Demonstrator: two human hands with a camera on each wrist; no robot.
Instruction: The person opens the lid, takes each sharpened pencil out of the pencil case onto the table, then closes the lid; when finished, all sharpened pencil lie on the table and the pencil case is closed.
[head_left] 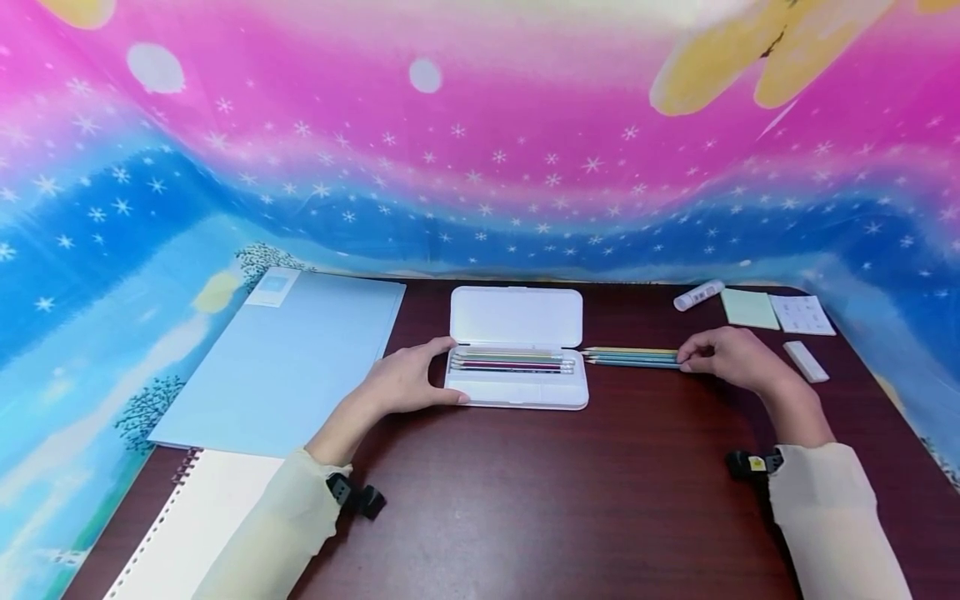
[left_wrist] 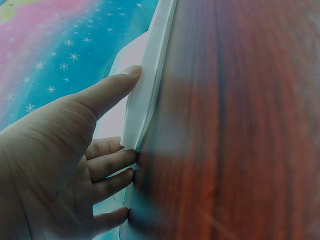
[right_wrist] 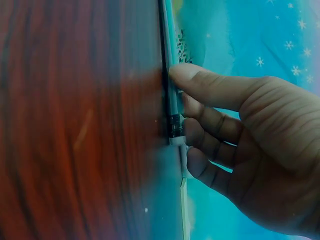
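A white pencil case (head_left: 517,393) lies with its lid (head_left: 517,317) swung back, several pencils (head_left: 513,365) in its rear compartment. My left hand (head_left: 405,379) holds the case at its left end, thumb on the front edge and fingers toward the back corner. In the left wrist view the thumb (left_wrist: 112,87) presses the white side wall. To the right of the case, my right hand (head_left: 731,360) pinches a small bunch of pencils (head_left: 630,358) by their right ends. Their points reach the case's right edge. In the right wrist view, one blue-green pencil (right_wrist: 172,100) shows under the thumb.
Left of the case lie a light blue folder (head_left: 300,358) and a white spiral notebook (head_left: 217,492). At the back right are a glue stick (head_left: 698,295), green sticky notes (head_left: 750,308), a white printed pad (head_left: 802,315) and a white eraser (head_left: 806,362). A patterned curtain (head_left: 480,192) borders the table.
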